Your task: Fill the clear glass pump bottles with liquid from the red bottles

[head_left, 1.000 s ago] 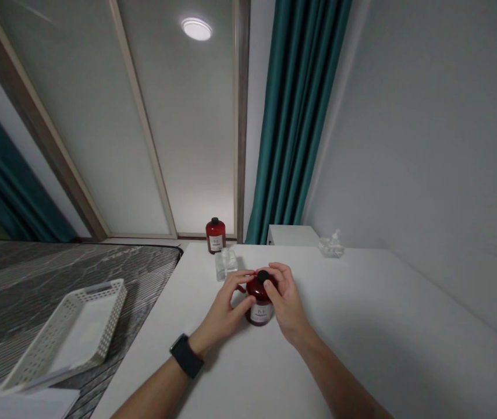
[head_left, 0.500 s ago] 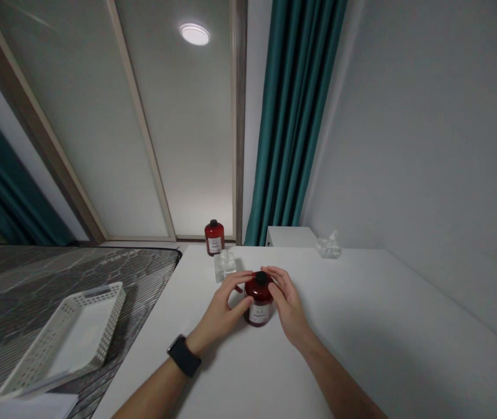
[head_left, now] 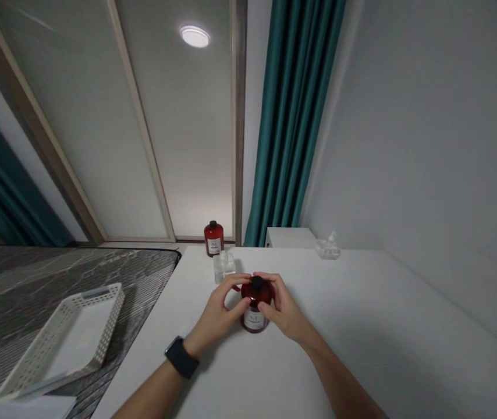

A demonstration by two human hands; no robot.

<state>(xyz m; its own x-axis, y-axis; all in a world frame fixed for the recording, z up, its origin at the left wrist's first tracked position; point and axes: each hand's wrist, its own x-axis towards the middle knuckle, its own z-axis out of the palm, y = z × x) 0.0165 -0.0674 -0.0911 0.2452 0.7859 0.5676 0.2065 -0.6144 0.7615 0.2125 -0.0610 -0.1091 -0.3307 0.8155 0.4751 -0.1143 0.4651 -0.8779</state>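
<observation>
A dark red bottle (head_left: 255, 321) with a black cap and a white label stands upright on the white table (head_left: 240, 384). From its left side my left hand (head_left: 219, 311) curves around it, fingertips near the shoulder and the thumb toward the front. My right hand (head_left: 287, 311) is wrapped on the other side, thumb against the front above the label. Between them the two hands grip the bottle. A small reddish sliver (head_left: 237, 288) shows under my left fingers; what it is I cannot make out. Just behind sits a clear glass container (head_left: 223, 266).
A second red bottle (head_left: 214, 240) stands at the far left table edge. Another clear, crumpled-looking object (head_left: 328, 247) lies at the back right, near a white box (head_left: 291, 237). Left and lower, a white perforated basket (head_left: 111, 320) rests on a dark patterned surface.
The bottle has shifted slightly left and toward me. My right hand has closed in on it, its thumb now on the front. My left hand has barely moved.
</observation>
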